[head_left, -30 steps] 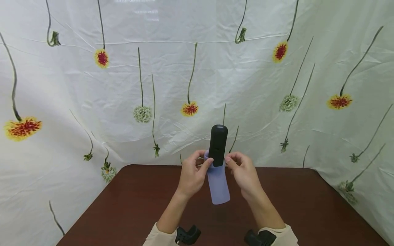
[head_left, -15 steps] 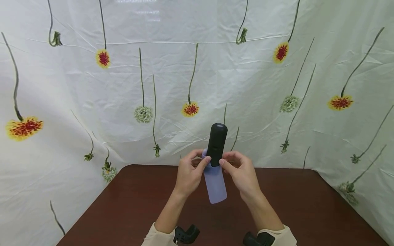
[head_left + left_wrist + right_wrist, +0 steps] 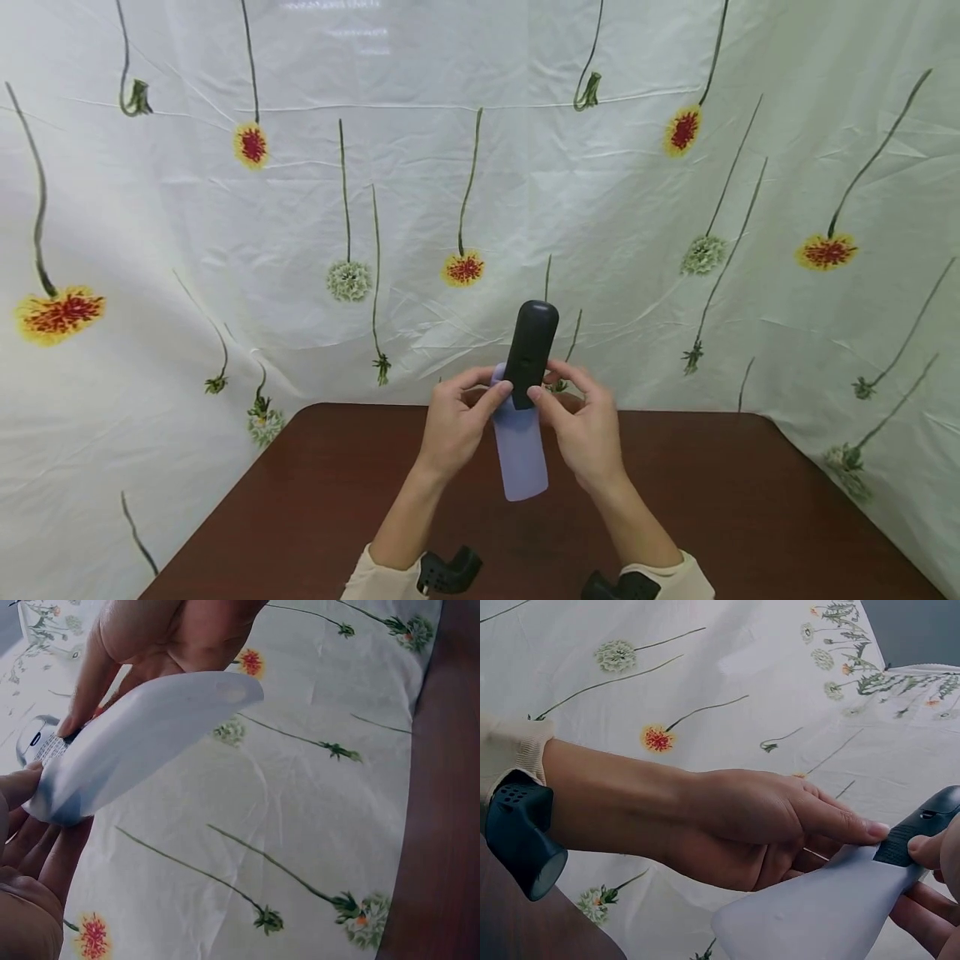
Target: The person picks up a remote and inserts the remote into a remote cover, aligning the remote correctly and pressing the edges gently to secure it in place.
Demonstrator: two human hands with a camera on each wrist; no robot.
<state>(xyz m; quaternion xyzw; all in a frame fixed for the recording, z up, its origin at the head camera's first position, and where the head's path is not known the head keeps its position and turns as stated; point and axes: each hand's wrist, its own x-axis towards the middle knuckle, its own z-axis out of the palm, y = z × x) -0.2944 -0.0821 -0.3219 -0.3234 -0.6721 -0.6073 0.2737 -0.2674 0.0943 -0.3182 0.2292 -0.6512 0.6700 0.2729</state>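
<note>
A black remote control (image 3: 532, 337) is tilted upright between the hands, its lower end against the mouth of a pale purple sleeve-like cover (image 3: 520, 458). The left hand (image 3: 453, 423) pinches remote and cover from the left, thumb in front. From the right, the right hand (image 3: 587, 429) pinches them too, its thumb on the remote's lower end. In the left wrist view the cover (image 3: 150, 742) looks translucent and hangs free beyond the fingers. A ridged patch shows on the remote (image 3: 896, 844) in the right wrist view. How deep the remote sits inside is hidden.
A dark brown table (image 3: 337, 492) lies below the raised hands. Behind it hangs a white cloth (image 3: 405, 167) printed with flowers and stems. Black wrist devices (image 3: 450, 572) sit at both cream sleeves (image 3: 382, 577).
The right hand has shifted left, its thumb moving from the cover's right rim onto the remote's lower end. The cover's free end has swung slightly left, while the left hand keeps its hold.
</note>
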